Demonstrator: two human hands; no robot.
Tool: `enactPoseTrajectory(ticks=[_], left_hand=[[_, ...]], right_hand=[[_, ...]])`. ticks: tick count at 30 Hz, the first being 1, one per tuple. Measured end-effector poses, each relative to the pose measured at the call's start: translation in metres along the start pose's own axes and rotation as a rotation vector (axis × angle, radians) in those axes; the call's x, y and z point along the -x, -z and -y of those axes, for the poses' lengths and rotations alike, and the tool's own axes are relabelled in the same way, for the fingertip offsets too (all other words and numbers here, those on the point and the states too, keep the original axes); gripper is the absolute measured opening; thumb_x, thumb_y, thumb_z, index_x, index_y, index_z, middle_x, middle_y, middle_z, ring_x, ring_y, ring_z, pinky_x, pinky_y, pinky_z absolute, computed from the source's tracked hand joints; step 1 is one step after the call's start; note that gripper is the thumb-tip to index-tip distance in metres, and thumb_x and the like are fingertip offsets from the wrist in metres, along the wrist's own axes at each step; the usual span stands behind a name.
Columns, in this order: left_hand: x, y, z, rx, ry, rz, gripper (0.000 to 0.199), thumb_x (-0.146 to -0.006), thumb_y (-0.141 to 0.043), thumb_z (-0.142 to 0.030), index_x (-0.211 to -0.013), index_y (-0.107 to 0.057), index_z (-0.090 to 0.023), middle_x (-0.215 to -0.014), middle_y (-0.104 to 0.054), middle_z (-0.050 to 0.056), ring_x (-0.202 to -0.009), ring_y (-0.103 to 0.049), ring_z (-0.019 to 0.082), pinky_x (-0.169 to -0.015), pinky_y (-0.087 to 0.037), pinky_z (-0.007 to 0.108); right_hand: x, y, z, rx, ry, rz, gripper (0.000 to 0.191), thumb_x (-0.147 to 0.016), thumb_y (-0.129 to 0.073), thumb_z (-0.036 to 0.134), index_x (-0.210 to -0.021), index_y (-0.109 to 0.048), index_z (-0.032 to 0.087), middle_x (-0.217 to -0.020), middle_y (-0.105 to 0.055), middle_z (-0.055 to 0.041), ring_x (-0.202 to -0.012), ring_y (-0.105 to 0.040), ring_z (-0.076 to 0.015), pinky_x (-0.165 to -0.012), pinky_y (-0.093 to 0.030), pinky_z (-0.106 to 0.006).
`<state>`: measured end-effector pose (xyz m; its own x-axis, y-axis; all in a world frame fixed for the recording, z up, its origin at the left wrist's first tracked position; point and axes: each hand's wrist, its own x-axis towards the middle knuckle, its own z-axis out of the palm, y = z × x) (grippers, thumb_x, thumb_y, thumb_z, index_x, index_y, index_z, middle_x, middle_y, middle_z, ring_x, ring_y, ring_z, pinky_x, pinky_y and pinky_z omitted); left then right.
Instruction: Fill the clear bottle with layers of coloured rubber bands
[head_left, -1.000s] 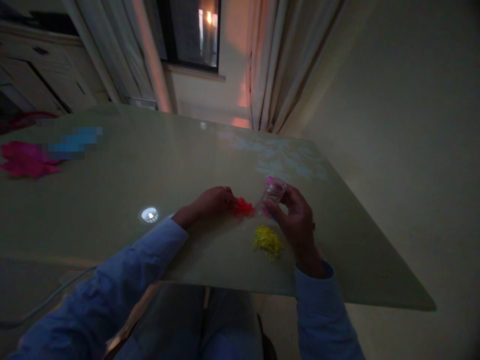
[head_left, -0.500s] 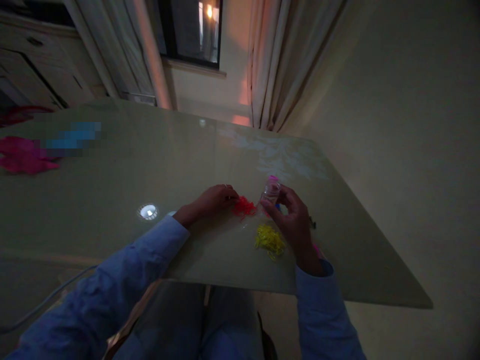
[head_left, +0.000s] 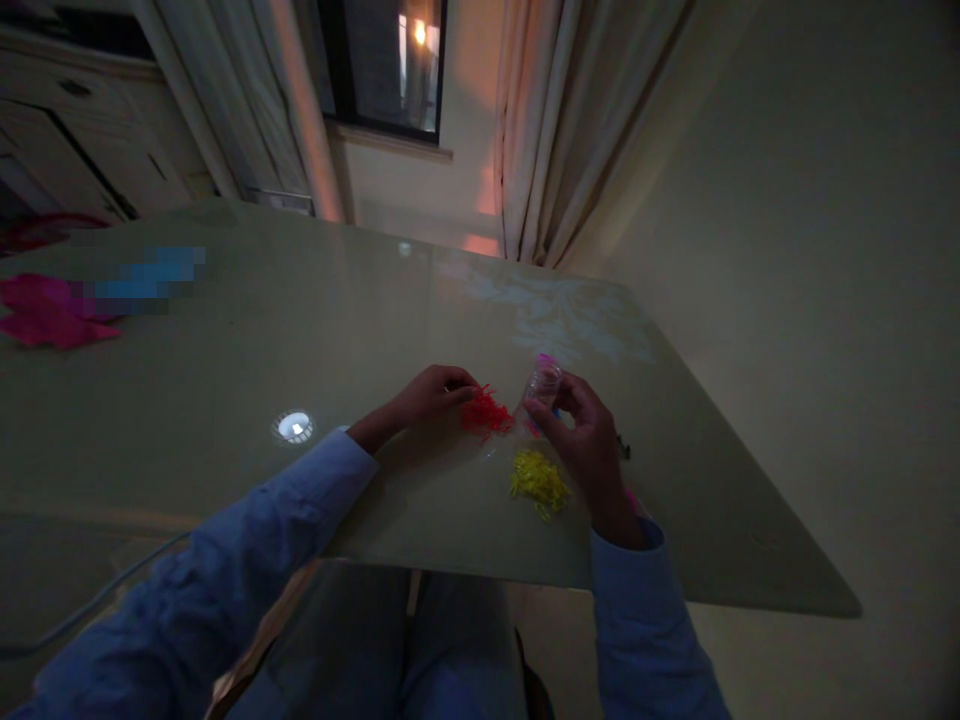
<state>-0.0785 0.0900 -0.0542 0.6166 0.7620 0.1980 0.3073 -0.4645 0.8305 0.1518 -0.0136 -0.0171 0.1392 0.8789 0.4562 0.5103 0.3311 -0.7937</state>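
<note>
Head view: a small clear jar [head_left: 544, 383] is gripped between the thumb and fingers of the right hand [head_left: 589, 430], just right of a heap of red pieces [head_left: 487, 413] on the table [head_left: 360, 330]. The left edge of that heap is touched by the bent fingers of the left hand [head_left: 435, 393] (whether any piece is pinched cannot be told). A heap of yellow pieces [head_left: 538, 484] is seen nearer, below the jar; a crumpled pink item [head_left: 52, 312] is seen at far left
</note>
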Motion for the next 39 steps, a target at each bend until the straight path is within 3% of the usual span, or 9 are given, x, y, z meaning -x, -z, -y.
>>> enactPoseTrajectory(ticks=[4,8,12,16,22,26,31,35,39], left_hand=[[0.001,-0.004,0.000,-0.274,-0.016,-0.051,0.021,-0.094,-0.058,-0.026,-0.094,-0.075,-0.013,-0.088,-0.074,0.008,-0.078,-0.066,0.018,-0.070,-0.047,0.027],[0.004,-0.006,-0.008,-0.687,-0.231,-0.009,0.021,-0.097,-0.055,-0.018,-0.092,-0.076,-0.015,-0.090,-0.072,0.010,-0.081,-0.064,0.019,-0.071,-0.044,0.029],[0.006,-0.007,-0.017,-0.853,-0.374,-0.008,0.018,-0.096,-0.056,-0.014,-0.094,-0.074,-0.016,-0.092,-0.072,0.010,-0.083,-0.064,0.020,-0.076,-0.044,0.031],[0.006,-0.009,-0.016,-0.770,-0.331,-0.065,0.017,-0.096,-0.057,-0.015,-0.092,-0.074,-0.016,-0.091,-0.072,0.010,-0.083,-0.064,0.020,-0.075,-0.045,0.031],[0.001,-0.008,-0.006,-0.239,-0.137,-0.220,0.020,-0.095,-0.057,-0.026,-0.090,-0.072,-0.015,-0.086,-0.072,0.006,-0.076,-0.063,0.015,-0.072,-0.049,0.026],[-0.002,-0.007,-0.005,-0.063,-0.048,-0.189,0.028,-0.095,-0.057,-0.037,-0.090,-0.071,-0.014,-0.081,-0.072,0.005,-0.073,-0.063,0.015,-0.070,-0.049,0.025],[-0.001,-0.012,-0.003,-0.233,-0.038,-0.116,0.019,-0.091,-0.059,-0.024,-0.086,-0.074,-0.015,-0.084,-0.072,0.006,-0.076,-0.063,0.017,-0.075,-0.048,0.029],[0.002,-0.013,-0.003,-0.443,-0.097,-0.013,0.023,-0.094,-0.055,-0.021,-0.091,-0.077,-0.016,-0.087,-0.071,0.008,-0.079,-0.063,0.018,-0.073,-0.046,0.029],[0.003,-0.012,-0.005,-0.519,-0.098,0.005,0.024,-0.095,-0.053,-0.018,-0.095,-0.077,-0.016,-0.091,-0.072,0.010,-0.082,-0.064,0.019,-0.075,-0.047,0.029]], right_hand=[[0.000,0.000,0.001,0.018,0.020,-0.009,0.044,-0.080,-0.078,0.041,-0.118,-0.068,0.022,-0.104,-0.075,-0.0070,-0.085,-0.070,-0.0209,-0.081,-0.058,-0.038],[0.000,0.000,0.001,0.021,0.036,-0.004,0.042,-0.081,-0.078,0.039,-0.117,-0.068,0.022,-0.106,-0.075,-0.0070,-0.088,-0.070,-0.0211,-0.082,-0.058,-0.037],[0.000,-0.001,0.000,0.029,0.047,0.000,0.041,-0.082,-0.077,0.040,-0.118,-0.068,0.023,-0.109,-0.075,-0.0074,-0.089,-0.071,-0.0213,-0.082,-0.059,-0.038],[-0.001,-0.001,0.000,0.044,0.055,0.006,0.040,-0.082,-0.076,0.040,-0.118,-0.068,0.023,-0.111,-0.074,-0.0076,-0.090,-0.071,-0.0216,-0.083,-0.059,-0.038],[-0.001,-0.001,0.002,0.082,0.086,-0.004,0.037,-0.082,-0.076,0.039,-0.115,-0.069,0.023,-0.110,-0.074,-0.0075,-0.090,-0.071,-0.0213,-0.082,-0.059,-0.037],[-0.001,-0.002,0.003,0.110,0.136,0.003,0.040,-0.083,-0.076,0.040,-0.118,-0.069,0.023,-0.112,-0.074,-0.0088,-0.093,-0.070,-0.0226,-0.083,-0.060,-0.039],[-0.001,-0.001,0.002,0.135,0.175,0.008,0.040,-0.084,-0.076,0.040,-0.120,-0.069,0.025,-0.111,-0.074,-0.0087,-0.092,-0.070,-0.0230,-0.082,-0.061,-0.039],[-0.001,-0.001,0.001,0.150,0.183,0.008,0.041,-0.083,-0.077,0.040,-0.120,-0.069,0.024,-0.111,-0.074,-0.0096,-0.092,-0.070,-0.0227,-0.082,-0.061,-0.038],[-0.001,-0.001,0.000,0.151,0.191,0.013,0.042,-0.083,-0.077,0.039,-0.121,-0.069,0.023,-0.112,-0.074,-0.0103,-0.092,-0.071,-0.0227,-0.080,-0.061,-0.037]])
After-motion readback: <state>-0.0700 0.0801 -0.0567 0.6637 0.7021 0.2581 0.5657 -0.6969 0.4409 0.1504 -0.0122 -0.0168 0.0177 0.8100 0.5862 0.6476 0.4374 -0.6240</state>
